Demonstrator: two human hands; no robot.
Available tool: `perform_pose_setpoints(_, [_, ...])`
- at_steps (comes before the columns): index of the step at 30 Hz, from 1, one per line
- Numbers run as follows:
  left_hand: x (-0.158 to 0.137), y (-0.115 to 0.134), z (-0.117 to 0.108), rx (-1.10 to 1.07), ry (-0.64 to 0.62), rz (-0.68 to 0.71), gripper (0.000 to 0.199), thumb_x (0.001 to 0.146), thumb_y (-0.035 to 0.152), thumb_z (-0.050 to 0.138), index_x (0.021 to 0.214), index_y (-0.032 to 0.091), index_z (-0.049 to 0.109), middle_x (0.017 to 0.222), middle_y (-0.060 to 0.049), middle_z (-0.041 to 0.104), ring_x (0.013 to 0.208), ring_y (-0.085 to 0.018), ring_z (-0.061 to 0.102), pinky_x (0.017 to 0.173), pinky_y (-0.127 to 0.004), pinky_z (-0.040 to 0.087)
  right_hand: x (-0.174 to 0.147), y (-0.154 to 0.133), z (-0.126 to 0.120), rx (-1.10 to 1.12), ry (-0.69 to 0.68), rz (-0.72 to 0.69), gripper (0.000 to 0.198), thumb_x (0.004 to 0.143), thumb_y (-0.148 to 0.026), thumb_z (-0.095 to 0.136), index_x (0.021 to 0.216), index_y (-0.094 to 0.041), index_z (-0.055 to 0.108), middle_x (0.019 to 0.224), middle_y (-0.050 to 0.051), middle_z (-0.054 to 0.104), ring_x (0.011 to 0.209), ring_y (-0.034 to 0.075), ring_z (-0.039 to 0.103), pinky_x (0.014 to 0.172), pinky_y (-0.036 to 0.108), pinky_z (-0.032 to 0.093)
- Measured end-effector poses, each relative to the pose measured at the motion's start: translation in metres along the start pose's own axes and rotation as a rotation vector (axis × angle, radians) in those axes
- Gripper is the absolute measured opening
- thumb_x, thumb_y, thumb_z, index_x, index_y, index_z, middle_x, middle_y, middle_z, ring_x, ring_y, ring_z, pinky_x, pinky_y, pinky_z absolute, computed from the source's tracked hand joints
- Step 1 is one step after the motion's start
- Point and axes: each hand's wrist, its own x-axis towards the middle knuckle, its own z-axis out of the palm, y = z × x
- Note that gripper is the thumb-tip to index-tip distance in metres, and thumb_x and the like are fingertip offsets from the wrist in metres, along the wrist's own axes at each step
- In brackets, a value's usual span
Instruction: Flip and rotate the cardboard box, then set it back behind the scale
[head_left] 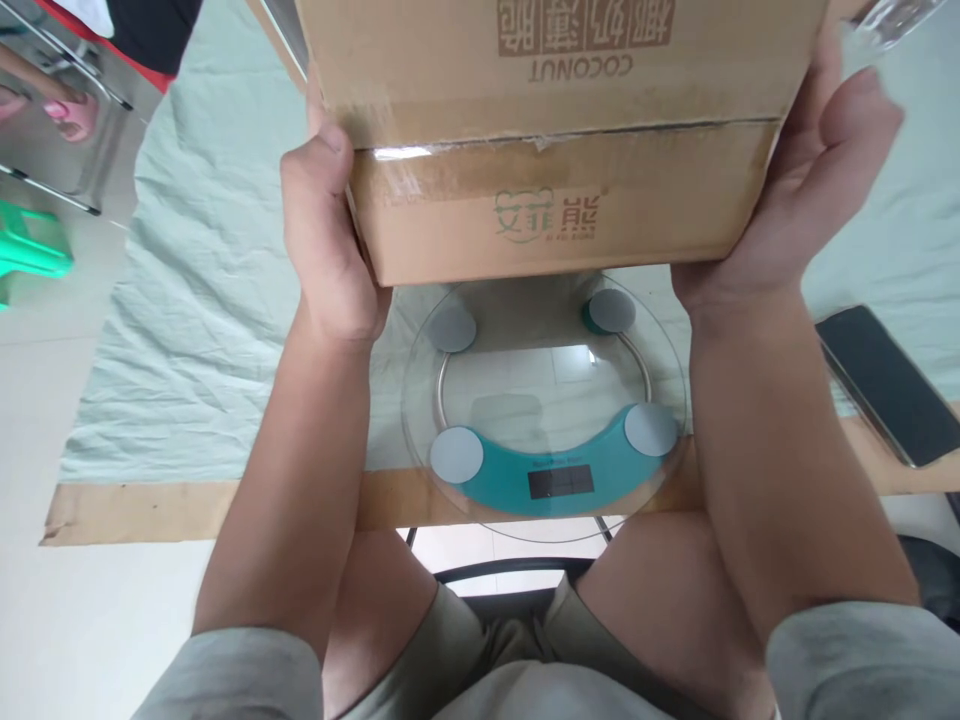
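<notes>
While the left hand (326,235) and right hand (795,190) clamped opposite ends of the cardboard box (559,170), its long axis ran crosswise between them, neither nearer, and it seemed raised above the far side of the glass scale (547,465)

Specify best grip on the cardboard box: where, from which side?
Probably grip the cardboard box by its two opposite ends, left hand from the left, right hand from the right. It looks too wide for a single hand, and the taped seam runs between those ends. Both hands hold it there; most fingers are hidden.
</notes>
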Motion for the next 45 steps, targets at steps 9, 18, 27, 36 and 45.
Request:
perform_pose_setpoints(9, [0.000, -0.028, -0.020, -0.022, 0.053, -0.119, 0.056, 0.083, 0.061, 0.080, 0.123, 0.023, 0.073, 0.146, 0.000, 0.082, 0.159, -0.036, 0.061, 0.121, -0.045, 0.062, -0.016, 0.017, -0.014, 0.074, 0.143, 0.439, 0.039, 0.090, -0.075, 0.067, 0.111, -0.044, 0.076, 0.157, -0.013, 0.074, 0.171, 0.025, 0.053, 0.139, 0.051, 0.054])
perform_pose_setpoints(18, [0.001, -0.035, -0.027, 0.046, -0.064, -0.115, 0.073, 0.078, 0.070, 0.076, 0.142, 0.037, 0.070, 0.156, 0.007, 0.074, 0.169, -0.033, 0.047, 0.142, -0.048, 0.045, -0.014, 0.029, -0.011, 0.021, 0.106, 0.350, 0.045, 0.097, -0.082, 0.054, 0.115, -0.046, 0.074, 0.155, -0.010, 0.071, 0.153, 0.028, 0.062, 0.132, 0.054, 0.054])
perform_pose_setpoints(27, [0.002, -0.041, -0.029, 0.078, -0.077, -0.097, 0.070, 0.078, 0.074, 0.078, 0.135, 0.034, 0.067, 0.162, 0.007, 0.070, 0.168, -0.034, 0.046, 0.144, -0.047, 0.040, -0.013, 0.028, -0.005, 0.040, 0.059, 0.324, 0.031, 0.102, -0.067, 0.056, 0.114, -0.043, 0.071, 0.149, -0.010, 0.073, 0.141, 0.022, 0.066, 0.125, 0.045, 0.056])
perform_pose_setpoints(36, [0.001, -0.036, -0.036, 0.156, -0.012, -0.234, 0.068, 0.066, 0.072, 0.082, 0.128, 0.046, 0.074, 0.162, 0.007, 0.069, 0.175, -0.037, 0.039, 0.139, -0.053, 0.047, -0.014, 0.037, -0.024, -0.036, 0.092, 0.463, 0.044, 0.091, -0.081, 0.068, 0.128, -0.058, 0.073, 0.160, -0.020, 0.070, 0.150, 0.022, 0.067, 0.136, 0.045, 0.056])
perform_pose_setpoints(45, [0.004, -0.042, -0.039, 0.112, 0.051, -0.263, 0.067, 0.057, 0.073, 0.088, 0.116, 0.043, 0.079, 0.164, 0.009, 0.069, 0.169, -0.041, 0.046, 0.142, -0.053, 0.043, -0.017, 0.035, -0.029, -0.083, 0.077, 0.489, 0.048, 0.096, -0.082, 0.063, 0.133, -0.054, 0.073, 0.160, -0.017, 0.071, 0.140, 0.020, 0.071, 0.131, 0.042, 0.059])
